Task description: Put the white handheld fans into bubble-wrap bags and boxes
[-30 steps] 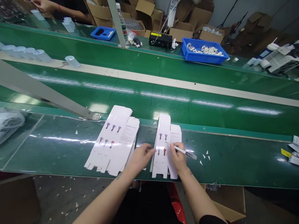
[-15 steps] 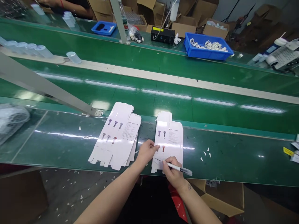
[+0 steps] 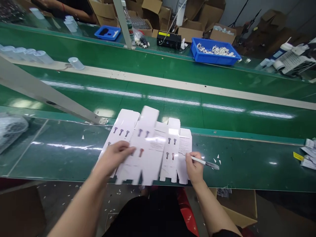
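Observation:
My left hand pinches the left edge of a flat white carton printed with small handheld fans. This carton is blurred and lies partly over a left pile of similar cartons. To its right, a second pile of flat cartons rests on the green bench. My right hand is closed around a white pen with a dark, see-through back end. The pen's thin tip points left over the right pile; whether it touches the card I cannot tell.
Small white triangular scraps lie right of the cartons. A slanted metal post stands at left. Beyond the green belt are a blue bin of white parts, a black device and another person's arm.
My left hand has moved left, carrying the top carton off the right pile towards the left one. My right hand, still holding the pen, has shifted up and right.

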### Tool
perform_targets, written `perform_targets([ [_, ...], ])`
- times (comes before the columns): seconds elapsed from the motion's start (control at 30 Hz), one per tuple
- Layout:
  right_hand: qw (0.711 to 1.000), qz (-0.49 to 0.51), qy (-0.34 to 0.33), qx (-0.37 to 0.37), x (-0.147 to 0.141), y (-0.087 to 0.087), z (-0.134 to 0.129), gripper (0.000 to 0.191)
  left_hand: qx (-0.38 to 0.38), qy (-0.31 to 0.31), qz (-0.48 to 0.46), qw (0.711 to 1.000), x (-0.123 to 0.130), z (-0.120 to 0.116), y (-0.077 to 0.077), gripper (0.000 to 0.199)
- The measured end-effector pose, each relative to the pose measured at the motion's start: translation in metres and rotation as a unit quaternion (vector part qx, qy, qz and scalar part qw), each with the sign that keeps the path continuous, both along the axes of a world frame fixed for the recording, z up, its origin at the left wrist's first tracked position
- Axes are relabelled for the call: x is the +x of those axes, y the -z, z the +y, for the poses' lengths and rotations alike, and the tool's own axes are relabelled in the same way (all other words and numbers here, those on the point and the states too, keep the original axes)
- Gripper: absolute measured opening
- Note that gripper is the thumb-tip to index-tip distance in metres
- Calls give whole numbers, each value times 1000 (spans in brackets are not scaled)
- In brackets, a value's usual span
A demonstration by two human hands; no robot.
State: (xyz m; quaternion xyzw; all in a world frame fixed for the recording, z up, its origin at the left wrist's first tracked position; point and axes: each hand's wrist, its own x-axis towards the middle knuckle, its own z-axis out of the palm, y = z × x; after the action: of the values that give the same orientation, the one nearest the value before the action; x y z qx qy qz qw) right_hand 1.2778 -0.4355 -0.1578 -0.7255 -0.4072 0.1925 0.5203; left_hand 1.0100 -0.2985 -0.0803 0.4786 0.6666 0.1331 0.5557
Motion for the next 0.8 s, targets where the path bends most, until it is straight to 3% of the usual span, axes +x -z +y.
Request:
perform_targets([
  [0.07, 999, -28, -34, -5, 5, 4, 12, 18, 44, -21, 156, 987, -33, 15, -20, 40],
  [0.1, 998, -32, -45, -7, 5, 7, 17, 18, 83, -24, 244, 966, -42, 20, -26, 41],
  [0.17, 998, -32, -53, -11, 4, 13, 24, 18, 171, -24, 345, 923, -39, 19, -27, 42],
  [0.23, 998, -34, -52, -14, 3, 17, 29, 17, 196, 1, 274, 942, -11, 7, -15, 38],
  [0.3, 998, -38, -52, -18, 2, 20, 32, 17, 139, 50, 104, 983, 32, -12, 8, 30],
  [0.33, 998, -39, -53, -19, 2, 21, 33, 17, 110, 74, 54, 990, 54, -22, 21, 28],
  [0.4, 998, -42, -53, -19, 4, 20, 34, 17, 82, 99, 9, 992, 90, -40, 46, 24],
  [0.47, 998, -44, -47, -13, 4, 15, 30, 16, 75, 93, 8, 993, 111, -50, 66, 23],
  [0.57, 998, -47, -43, 1, 2, 7, 13, 14, 68, 71, 34, 995, 118, -53, 79, 19],
  [0.67, 993, -57, -106, -6, -7, 4, -10, 14, 49, 75, 26, 996, 114, -48, 80, 17],
  [0.8, 982, -65, -171, -38, -21, 13, -26, 16, 32, 94, 17, 995, 114, -44, 78, 17],
])
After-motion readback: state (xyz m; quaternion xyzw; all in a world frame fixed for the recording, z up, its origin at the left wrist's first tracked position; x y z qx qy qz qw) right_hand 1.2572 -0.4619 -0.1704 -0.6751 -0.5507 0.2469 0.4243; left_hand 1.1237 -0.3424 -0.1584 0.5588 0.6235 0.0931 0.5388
